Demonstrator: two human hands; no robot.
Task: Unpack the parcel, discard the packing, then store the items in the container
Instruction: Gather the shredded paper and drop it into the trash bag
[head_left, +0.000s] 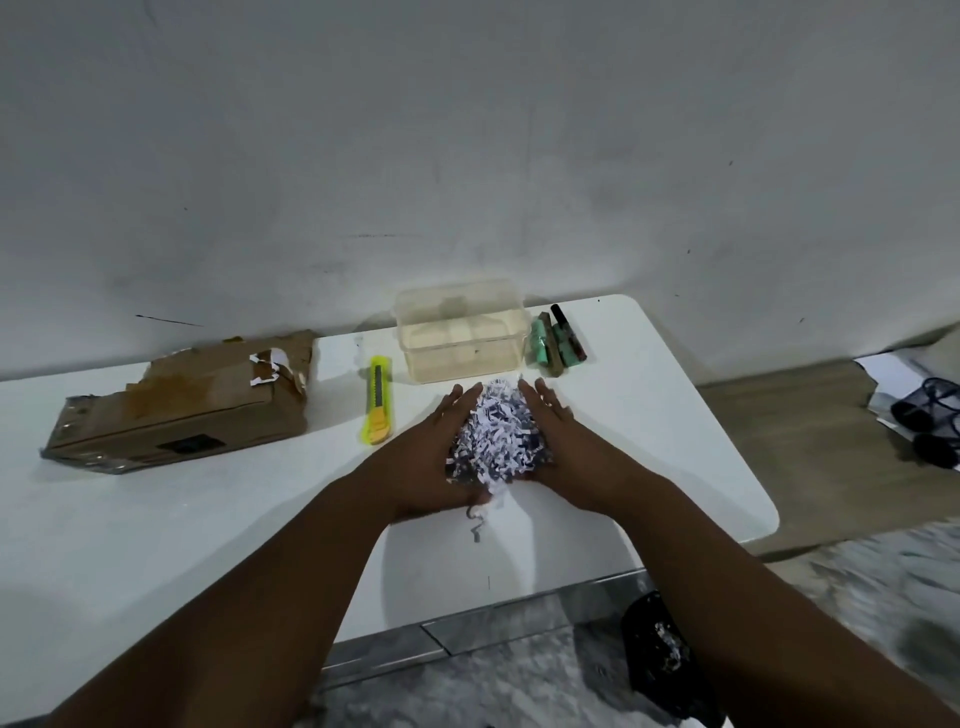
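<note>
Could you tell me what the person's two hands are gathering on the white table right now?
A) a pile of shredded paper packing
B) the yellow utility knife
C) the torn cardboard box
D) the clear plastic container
A: the left hand and right hand cup the shredded paper between them, while the knife, box and container lie untouched.

Torn cardboard parcel (182, 400), shredded-paper packing (498, 436)

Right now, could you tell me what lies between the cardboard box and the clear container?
The head view shows a yellow box cutter on the table between the cardboard box and the clear container.
</note>
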